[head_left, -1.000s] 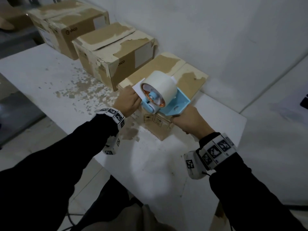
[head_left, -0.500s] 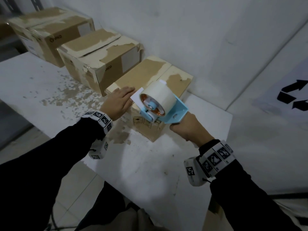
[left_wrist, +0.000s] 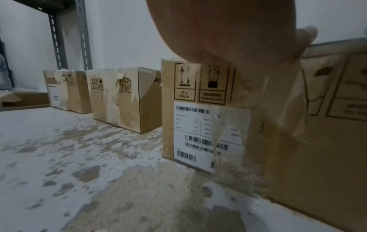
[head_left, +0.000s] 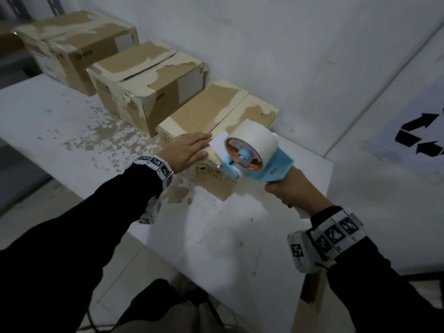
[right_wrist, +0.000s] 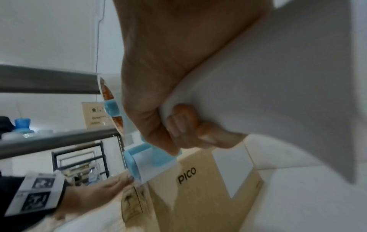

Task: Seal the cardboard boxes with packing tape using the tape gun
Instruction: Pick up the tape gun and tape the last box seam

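White table point(head_left: 240, 236): left hand point(head_left: 185, 152) fingers flat on nearest box point(head_left: 206, 111); right hand point(head_left: 292, 191) fingers wrap tape gun point(head_left: 249, 155) handle.

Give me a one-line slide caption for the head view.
Left hand flat on nearest brown cardboard box; right hand grips light-blue tape gun.

I see long black sleeves point(head_left: 79, 227) running down both of my arms to the wrists. Each wrist wears a white band point(head_left: 336, 233) printed with square black-and-white marker tags, and a small white block point(head_left: 299, 251) bearing a similar tag hangs under each band. Both hands, left hand point(head_left: 185, 151) and right hand point(head_left: 292, 189), are bare. Dark and tan clothing shows below.
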